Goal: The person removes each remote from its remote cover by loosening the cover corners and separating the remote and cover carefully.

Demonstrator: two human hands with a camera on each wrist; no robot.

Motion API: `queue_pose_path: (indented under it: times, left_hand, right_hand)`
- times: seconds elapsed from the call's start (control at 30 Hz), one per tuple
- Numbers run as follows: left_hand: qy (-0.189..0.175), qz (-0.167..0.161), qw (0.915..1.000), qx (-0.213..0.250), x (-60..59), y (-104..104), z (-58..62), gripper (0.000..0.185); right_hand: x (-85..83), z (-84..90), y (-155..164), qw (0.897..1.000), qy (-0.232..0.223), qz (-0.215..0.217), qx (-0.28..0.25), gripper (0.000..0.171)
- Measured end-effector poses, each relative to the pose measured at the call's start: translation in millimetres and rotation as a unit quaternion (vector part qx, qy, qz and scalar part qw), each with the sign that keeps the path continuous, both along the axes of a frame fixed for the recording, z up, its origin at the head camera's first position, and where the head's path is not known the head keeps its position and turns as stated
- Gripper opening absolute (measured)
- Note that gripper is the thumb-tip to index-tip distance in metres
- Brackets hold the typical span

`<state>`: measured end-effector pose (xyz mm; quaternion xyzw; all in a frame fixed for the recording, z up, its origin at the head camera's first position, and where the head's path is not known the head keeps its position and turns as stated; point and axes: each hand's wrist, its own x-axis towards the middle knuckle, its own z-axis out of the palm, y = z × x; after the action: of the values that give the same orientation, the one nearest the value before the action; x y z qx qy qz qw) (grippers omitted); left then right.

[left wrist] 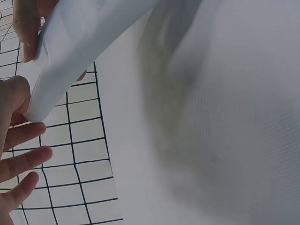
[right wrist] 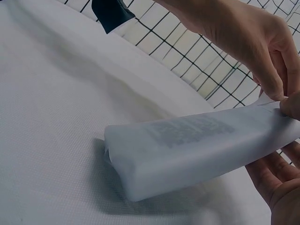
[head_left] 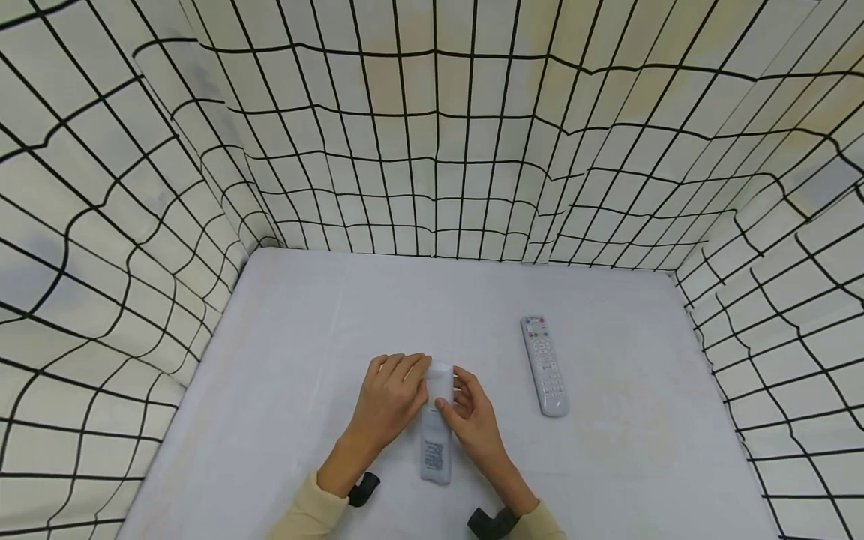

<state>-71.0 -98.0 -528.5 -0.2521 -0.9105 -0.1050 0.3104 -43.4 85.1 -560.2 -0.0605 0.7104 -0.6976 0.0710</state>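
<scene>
I see a remote sealed in a white wrapper [head_left: 436, 427] lying on the worktop [head_left: 283, 390], long axis running twelve to six. My left hand [head_left: 390, 396] and right hand [head_left: 472, 414] pinch its far end; a bare remote [head_left: 544, 365] lies at two o'clock.

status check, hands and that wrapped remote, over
Left hand and right hand both pinching the wrapped remote at its far end. Bare remote control lies apart, right.
</scene>
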Motion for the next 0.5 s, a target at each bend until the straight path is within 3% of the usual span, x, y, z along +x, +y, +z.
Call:
queue_pose_path:
  times: [0.23, 0.5]
  left_hand:
    - [0.012, -0.052, 0.9984, 0.016, -4.0, -3.1, -1.3, 0.029]
    - [0.033, -0.078, 0.9949, 0.055, -4.1, -2.9, -4.4, 0.021]
  right_hand:
    - [-0.8, -0.1, 1.1, 1.000, -0.008, -0.001, -0.005, 0.062]
    - [0.2, -3.1, 3.2, 1.000, -0.001, 0.007, -0.015, 0.062]
